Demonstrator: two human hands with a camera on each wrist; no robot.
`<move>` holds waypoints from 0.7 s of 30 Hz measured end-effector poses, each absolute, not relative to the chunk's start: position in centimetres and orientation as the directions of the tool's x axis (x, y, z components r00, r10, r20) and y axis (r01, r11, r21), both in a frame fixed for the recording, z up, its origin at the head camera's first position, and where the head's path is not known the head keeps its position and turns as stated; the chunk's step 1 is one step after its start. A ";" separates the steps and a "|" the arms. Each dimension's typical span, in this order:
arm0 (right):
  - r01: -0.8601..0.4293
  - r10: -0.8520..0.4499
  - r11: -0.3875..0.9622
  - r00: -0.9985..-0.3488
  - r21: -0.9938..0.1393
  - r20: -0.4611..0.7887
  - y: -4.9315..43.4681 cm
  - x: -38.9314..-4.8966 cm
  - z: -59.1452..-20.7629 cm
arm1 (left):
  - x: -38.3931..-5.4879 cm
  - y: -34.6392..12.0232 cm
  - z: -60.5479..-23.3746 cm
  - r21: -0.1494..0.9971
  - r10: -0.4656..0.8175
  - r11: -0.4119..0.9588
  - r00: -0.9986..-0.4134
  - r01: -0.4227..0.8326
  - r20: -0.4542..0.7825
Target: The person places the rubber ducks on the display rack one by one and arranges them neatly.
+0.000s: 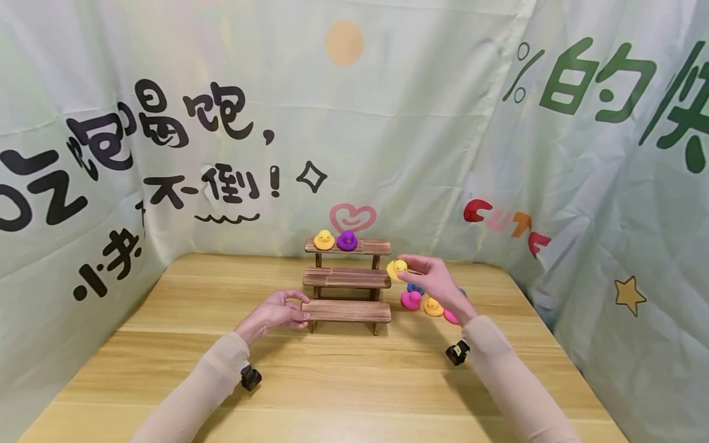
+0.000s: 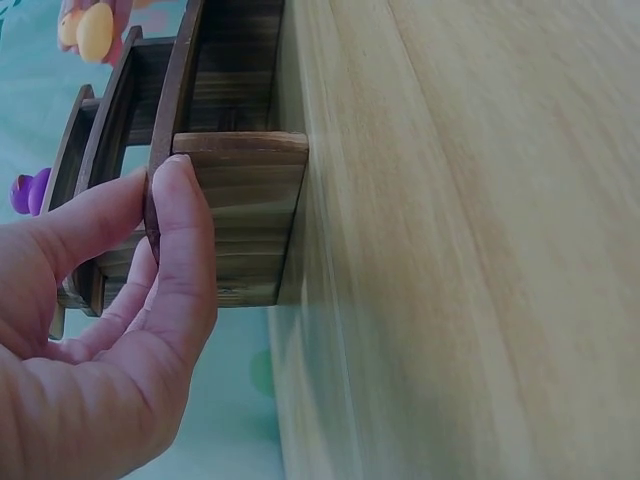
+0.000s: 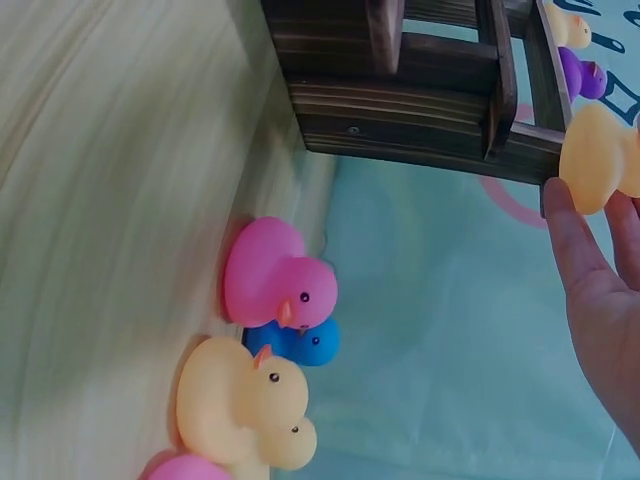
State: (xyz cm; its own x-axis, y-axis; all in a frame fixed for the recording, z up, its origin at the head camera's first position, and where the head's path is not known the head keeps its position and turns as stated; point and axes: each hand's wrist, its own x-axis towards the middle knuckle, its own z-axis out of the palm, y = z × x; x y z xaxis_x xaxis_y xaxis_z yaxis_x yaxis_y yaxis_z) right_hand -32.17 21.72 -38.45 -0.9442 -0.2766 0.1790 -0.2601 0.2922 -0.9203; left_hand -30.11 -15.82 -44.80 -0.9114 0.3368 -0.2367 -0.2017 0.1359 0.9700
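Note:
A three-step wooden display shelf [image 1: 346, 311] stands on the table. My left hand [image 1: 277, 312] pinches the left end of its lowest step, thumb and fingers on either side of the board [image 2: 240, 143] in the left wrist view. With thumb and fingers my right hand [image 1: 434, 283] holds a yellow rubber duck [image 1: 396, 269], raised just right of the shelf's middle step. In the right wrist view that duck [image 3: 592, 160] overlaps the shelf's upper end. On the top step sit another yellow duck [image 1: 324, 240], at the left, and a purple duck [image 1: 347, 240] beside it.
Right of the shelf, partly behind my right hand, several ducks sit on the table [image 1: 343, 387]: a pink one [image 3: 265, 270], a blue one [image 3: 320, 342], yellow [image 3: 215, 400] and more pink [image 3: 185, 468]. A printed cloth [image 1: 399, 154] hangs behind the table and along its sides.

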 end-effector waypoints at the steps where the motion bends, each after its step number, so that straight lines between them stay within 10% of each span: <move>1: -0.268 -0.277 0.287 -0.942 -0.920 0.188 21.6 -32.3 -38.4 | -30.1 -15.8 -44.8 0.970 0.336 0.136 -0.911 -0.204 -0.239; 21: -0.312 -0.274 0.186 -0.927 -0.932 0.256 19.2 -34.2 -36.3 | -29.9 -15.6 -44.5 0.967 0.332 0.158 -0.912 -0.200 -0.243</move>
